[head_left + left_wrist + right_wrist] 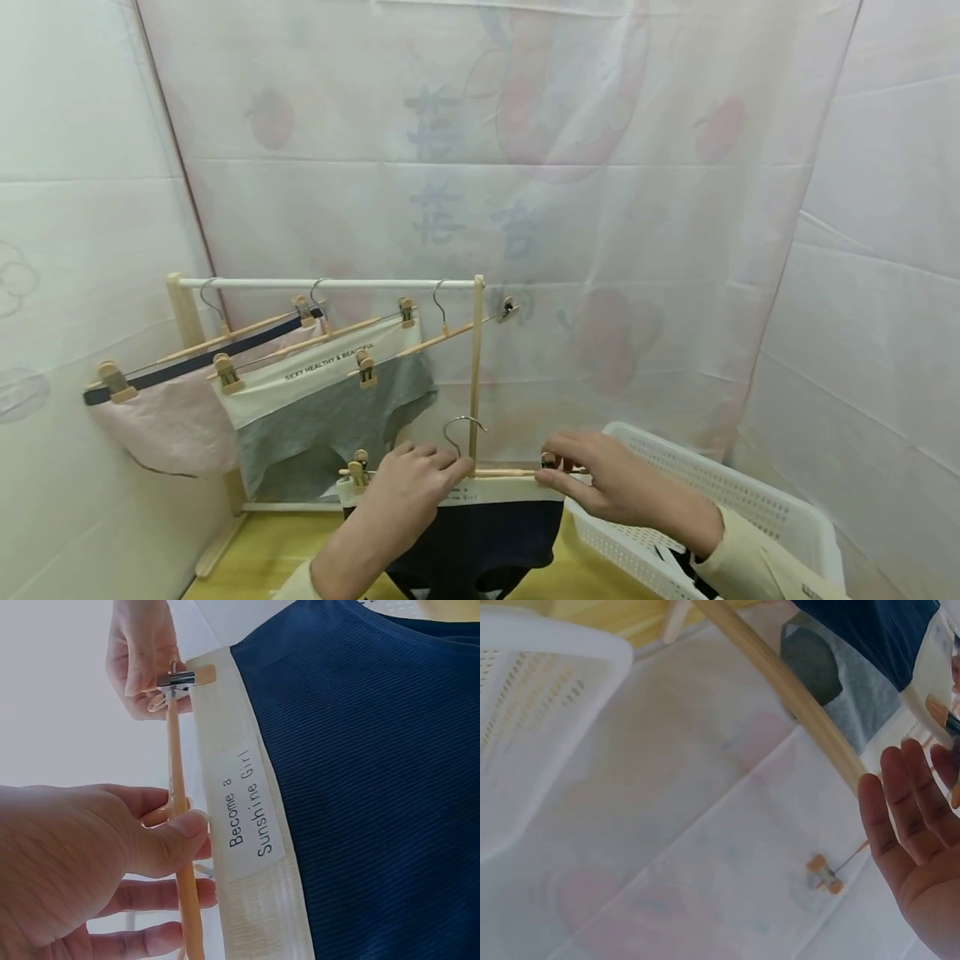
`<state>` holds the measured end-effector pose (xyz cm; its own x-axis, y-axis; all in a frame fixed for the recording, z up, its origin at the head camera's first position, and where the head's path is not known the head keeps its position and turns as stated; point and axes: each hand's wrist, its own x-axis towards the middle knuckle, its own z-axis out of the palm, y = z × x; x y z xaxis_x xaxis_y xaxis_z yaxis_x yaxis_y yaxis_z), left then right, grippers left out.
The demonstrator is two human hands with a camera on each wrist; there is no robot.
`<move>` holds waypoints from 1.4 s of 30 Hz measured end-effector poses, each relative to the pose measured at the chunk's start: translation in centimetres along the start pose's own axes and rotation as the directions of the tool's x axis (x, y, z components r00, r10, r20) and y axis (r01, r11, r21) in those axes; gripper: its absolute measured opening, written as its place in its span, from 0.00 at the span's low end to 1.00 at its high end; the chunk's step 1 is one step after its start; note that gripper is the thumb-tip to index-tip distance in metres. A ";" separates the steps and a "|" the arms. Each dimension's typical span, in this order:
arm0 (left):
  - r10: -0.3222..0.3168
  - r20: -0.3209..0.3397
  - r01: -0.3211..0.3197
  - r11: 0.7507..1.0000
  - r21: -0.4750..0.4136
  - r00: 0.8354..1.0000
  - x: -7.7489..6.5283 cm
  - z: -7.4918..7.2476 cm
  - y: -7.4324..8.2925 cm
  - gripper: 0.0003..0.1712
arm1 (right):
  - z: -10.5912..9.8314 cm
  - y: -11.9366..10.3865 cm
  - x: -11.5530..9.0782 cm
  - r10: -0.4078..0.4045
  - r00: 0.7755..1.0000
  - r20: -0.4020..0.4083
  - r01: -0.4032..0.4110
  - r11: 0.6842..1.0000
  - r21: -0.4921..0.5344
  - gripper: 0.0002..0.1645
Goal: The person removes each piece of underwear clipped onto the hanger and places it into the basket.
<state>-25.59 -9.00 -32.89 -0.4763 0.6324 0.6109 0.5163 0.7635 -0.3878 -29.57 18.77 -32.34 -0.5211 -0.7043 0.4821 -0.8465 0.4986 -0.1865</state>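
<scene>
Dark navy underpants with a cream waistband hang from a wooden clip hanger. The waistband label reads "Become a Sunshine Girl". My left hand grips the hanger's bar near its middle, thumb in front and fingers behind, below the metal hook. At the bar's right end, my right hand has thumb and fingers around the right clip, which sits on the waistband. In the right wrist view several fingers of the right hand are nearly straight. The left clip is also on the waistband.
Behind to the left stands a rack with a white rail. On it hang pink underpants, a cream-waisted grey pair and a hanger. A white basket stands at the right on the yellow table.
</scene>
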 end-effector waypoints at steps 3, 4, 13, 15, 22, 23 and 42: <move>0.014 -0.015 -0.014 1.000 0.001 1.000 0.1 0.4 0.3 0.22 | 0.2 0.2 -0.5 -0.021 0.999 -0.034 0.021 1.000 0.001 0.04; 0.019 -0.022 -0.019 1.000 0.007 1.000 0.1 0.6 0.4 0.21 | 0.3 0.3 -0.7 -0.030 0.998 -0.047 0.030 1.000 0.000 0.05; 0.021 -0.051 -0.020 0.999 0.030 0.998 -0.1 2.1 0.9 0.19 | 1.3 1.2 -1.4 -0.063 0.996 -0.068 0.067 0.996 0.059 0.05; 0.019 -0.058 -0.018 1.000 0.026 0.998 -0.1 2.4 1.0 0.18 | 1.5 1.4 -1.4 -0.052 0.996 -0.068 0.057 0.995 0.081 0.04; 0.024 -0.056 -0.022 0.999 0.035 0.998 0.2 3.0 1.1 0.14 | 2.0 2.0 -1.7 -0.048 0.994 -0.097 0.060 0.990 0.129 0.06; 0.026 -0.056 -0.024 0.999 0.039 0.998 0.3 3.1 1.1 0.13 | 2.0 2.1 -1.7 -0.047 0.994 -0.101 0.060 0.989 0.134 0.06; 0.018 -0.026 -0.017 0.999 0.037 0.999 0.4 4.3 1.6 0.12 | 3.1 3.2 -2.3 -0.059 0.976 -0.209 0.075 0.994 0.073 0.08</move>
<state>-28.07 -6.99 -36.24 -0.4480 0.6425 0.6217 0.4979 0.7569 -0.4233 -31.45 20.41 -36.71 -0.4364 -0.6113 0.6602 -0.8891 0.4058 -0.2120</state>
